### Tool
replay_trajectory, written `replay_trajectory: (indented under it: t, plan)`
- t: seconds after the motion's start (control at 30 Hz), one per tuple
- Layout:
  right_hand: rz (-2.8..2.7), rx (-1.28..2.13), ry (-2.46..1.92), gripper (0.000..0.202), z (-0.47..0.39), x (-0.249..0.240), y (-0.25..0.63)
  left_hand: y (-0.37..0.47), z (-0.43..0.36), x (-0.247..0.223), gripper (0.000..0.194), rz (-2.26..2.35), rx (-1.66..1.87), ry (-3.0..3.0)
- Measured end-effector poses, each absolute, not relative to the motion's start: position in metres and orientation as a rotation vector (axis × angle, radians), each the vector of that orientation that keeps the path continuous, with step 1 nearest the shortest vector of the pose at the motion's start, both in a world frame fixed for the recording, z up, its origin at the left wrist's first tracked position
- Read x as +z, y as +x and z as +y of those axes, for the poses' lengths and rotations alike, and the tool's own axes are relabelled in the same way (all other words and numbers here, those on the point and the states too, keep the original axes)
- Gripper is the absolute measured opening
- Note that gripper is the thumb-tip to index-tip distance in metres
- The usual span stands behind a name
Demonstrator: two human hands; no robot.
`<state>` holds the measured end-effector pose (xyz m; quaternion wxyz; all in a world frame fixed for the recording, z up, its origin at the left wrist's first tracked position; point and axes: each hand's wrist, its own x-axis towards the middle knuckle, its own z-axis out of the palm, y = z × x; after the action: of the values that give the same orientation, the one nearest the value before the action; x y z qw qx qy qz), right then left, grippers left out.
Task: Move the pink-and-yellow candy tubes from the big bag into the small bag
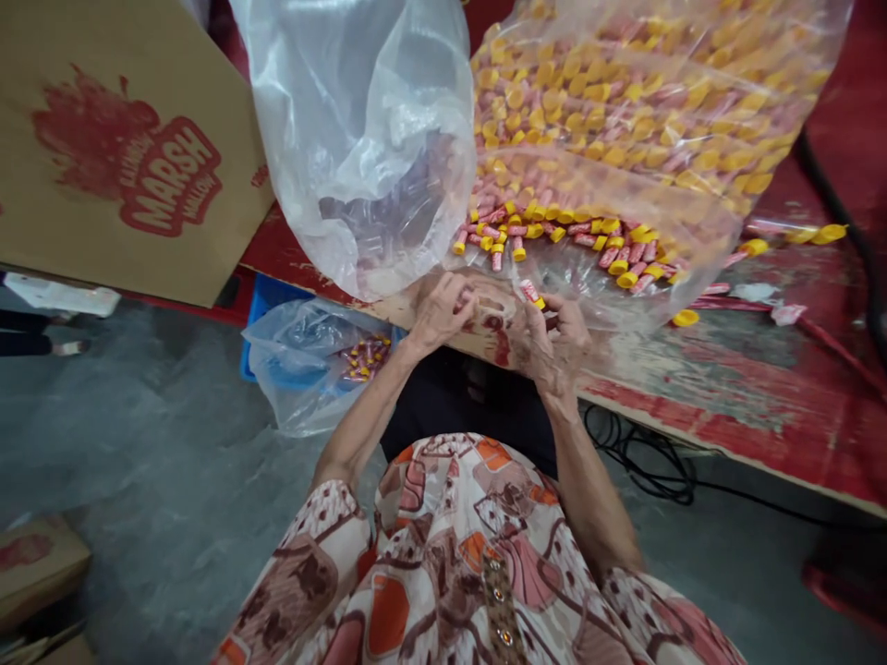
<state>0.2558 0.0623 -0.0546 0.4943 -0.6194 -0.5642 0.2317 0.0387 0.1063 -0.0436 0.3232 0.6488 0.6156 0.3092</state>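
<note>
My right hand (560, 344) pinches a small pink-and-white tube with a yellow cap (532, 294) between thumb and fingers, just above the worn table edge. Opposite it, my left hand (443, 312) has its fingers curled together near a pale patch on the wood; whatever they hold, if anything, is hidden. Beyond both hands, many similar pink tubes with yellow caps (627, 254) spill from the mouth of a large clear plastic bag (699, 175). A second translucent bag (325, 157), holding clear tube-like pieces, stands just beyond my left hand.
A printed cardboard box (200, 263) stands on the red table (783, 369) at left. Below the edge, a blue crate (267, 300) holds a bag with more capped tubes. Black cables (665, 476) hang at right. Loose wrappers (786, 314) lie on the right.
</note>
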Motion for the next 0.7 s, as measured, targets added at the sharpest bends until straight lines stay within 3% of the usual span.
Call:
replay_trajectory:
  t: [0.1,0.2,0.37,0.53,0.7]
  plan:
    - [-1.38,0.542,-1.504,0.046,0.059,-0.052,0.254,0.041,0.111,-0.042,0.018,1.578,0.701,1.943]
    - [-1.407,0.555,-1.452,0.041,0.058,-0.048,0.25,0.027,0.1,-0.03,0.009,1.625,0.722,1.884]
    - [-1.539,0.588,-1.429,0.036,0.067,-0.052,0.237,-0.043,0.029,-0.016,0.008,2.045,0.721,1.708]
    - [-1.805,0.522,-1.527,0.028,0.08,-0.075,0.224,-0.107,-0.033,-0.02,0.028,2.292,0.461,1.537]
    - [-1.944,0.461,-1.565,0.027,0.08,-0.089,0.227,-0.105,0.022,-0.021,0.038,2.267,0.677,1.698]
